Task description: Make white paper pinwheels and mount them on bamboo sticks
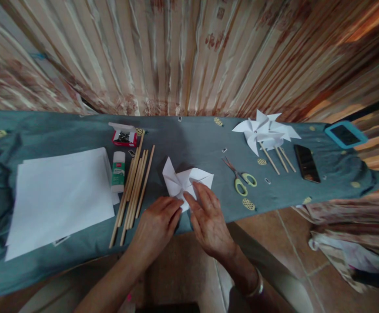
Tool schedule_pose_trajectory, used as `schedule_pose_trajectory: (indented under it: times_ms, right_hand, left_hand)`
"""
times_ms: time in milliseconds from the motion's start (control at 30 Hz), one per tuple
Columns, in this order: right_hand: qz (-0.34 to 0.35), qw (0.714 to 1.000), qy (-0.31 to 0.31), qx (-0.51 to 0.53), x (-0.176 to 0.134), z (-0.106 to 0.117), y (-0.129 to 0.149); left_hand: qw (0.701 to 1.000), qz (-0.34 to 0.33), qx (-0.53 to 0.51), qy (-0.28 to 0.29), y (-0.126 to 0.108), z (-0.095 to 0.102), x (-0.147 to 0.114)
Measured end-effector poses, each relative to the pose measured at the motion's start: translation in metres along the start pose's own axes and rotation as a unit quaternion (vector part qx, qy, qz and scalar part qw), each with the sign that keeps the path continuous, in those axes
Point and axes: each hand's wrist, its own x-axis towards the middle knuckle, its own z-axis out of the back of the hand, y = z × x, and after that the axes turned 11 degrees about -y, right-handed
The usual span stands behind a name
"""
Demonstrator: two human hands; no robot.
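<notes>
A white paper pinwheel (189,177), partly folded, lies near the table's front edge with points turned in toward its middle. My left hand (159,217) has its fingers closed on the pinwheel's lower left corner. Across its lower right side rests my right hand (209,217), fingers stretched out over the paper and one fingertip pressing near the centre. The lower part of the paper is hidden by both hands. Several wooden sticks (139,182) lie just left of the pinwheel. Scissors with green handles (239,177) lie open to the right.
A stack of white paper (62,195) lies at the left beside a glue stick (119,171). Behind it stands an open red box (124,138) of small dark items. Pinwheels on sticks (264,130), a black phone (306,163) and a blue-framed device (346,134) are at the right.
</notes>
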Motion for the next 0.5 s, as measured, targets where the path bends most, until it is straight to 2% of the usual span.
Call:
schedule_pose_trajectory:
  times_ms: [500]
  right_hand:
    - [-0.001, 0.999, 0.019, -0.031, 0.0061, -0.0045, -0.0009]
  left_hand:
    - [1.0, 0.001, -0.005, -0.008, 0.0019, -0.0019, 0.0004]
